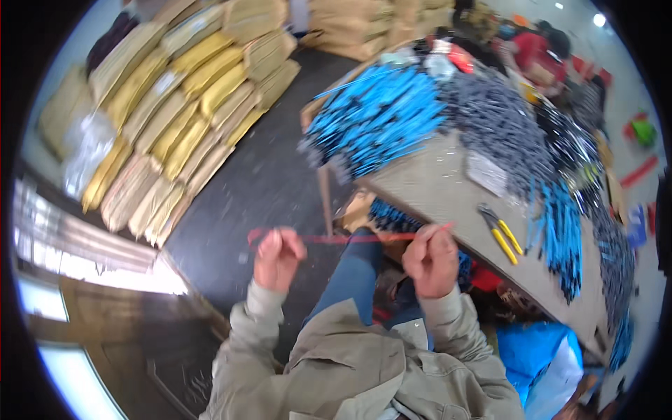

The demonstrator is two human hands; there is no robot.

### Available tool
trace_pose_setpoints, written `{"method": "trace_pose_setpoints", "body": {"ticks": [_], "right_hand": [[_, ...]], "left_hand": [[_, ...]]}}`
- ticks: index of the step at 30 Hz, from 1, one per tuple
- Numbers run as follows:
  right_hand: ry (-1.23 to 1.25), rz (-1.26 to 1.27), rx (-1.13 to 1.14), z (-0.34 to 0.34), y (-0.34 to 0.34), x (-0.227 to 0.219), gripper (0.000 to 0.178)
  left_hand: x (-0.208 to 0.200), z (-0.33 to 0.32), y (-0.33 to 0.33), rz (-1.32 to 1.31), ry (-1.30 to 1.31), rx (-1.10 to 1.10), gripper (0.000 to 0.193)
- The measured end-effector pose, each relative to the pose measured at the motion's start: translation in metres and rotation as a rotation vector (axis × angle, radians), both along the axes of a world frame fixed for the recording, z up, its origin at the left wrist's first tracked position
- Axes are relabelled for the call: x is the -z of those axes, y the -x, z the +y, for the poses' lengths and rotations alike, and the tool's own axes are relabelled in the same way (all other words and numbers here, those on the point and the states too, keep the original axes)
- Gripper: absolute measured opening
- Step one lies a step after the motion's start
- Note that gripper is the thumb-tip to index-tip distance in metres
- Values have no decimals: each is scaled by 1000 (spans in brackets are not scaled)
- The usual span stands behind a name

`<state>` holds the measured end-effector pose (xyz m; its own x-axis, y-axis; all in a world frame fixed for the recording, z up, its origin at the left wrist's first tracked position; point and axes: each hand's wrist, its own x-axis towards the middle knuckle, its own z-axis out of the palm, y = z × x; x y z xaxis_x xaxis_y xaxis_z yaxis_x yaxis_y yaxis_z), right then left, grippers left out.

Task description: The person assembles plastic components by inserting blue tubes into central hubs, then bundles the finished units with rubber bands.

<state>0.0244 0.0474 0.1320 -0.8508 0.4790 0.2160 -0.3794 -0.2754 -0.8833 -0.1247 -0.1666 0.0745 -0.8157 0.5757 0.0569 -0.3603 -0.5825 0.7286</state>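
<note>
A thin red strip (329,239) is stretched level between my two hands, above my lap. My left hand (278,255) is closed on one end, and a short loop of the strip sticks out past the fingers. My right hand (431,257) pinches the other end beside the table's near edge, with a bit of red showing above the fingertips. Pliers with yellow handles (505,241) lie on the table to the right of my right hand. Motion blurs the strip, so its exact kind is unclear.
A large heap of blue strips (381,112) covers the table's (413,178) far left end. Grey pieces (490,115) and more blue strips (560,238) lie rightward. Stacked sacks (189,91) stand at left. A blue bag (535,360) sits at lower right. People work at far right.
</note>
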Motion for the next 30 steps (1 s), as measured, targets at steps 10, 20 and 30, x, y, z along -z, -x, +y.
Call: {"method": "trace_pose_setpoints", "body": {"ticks": [10,20,30], "right_hand": [[-295,192,-32,54,216,-89,26],[-1597,-202,-224,82,279,-54,28],[-1153,-173,-254,146,219,-48,26]], "left_hand": [[-4,61,147,158,-170,-193,27],[34,112,78,3,-342,-159,24],[16,120,45,641,153,-214,29]]}}
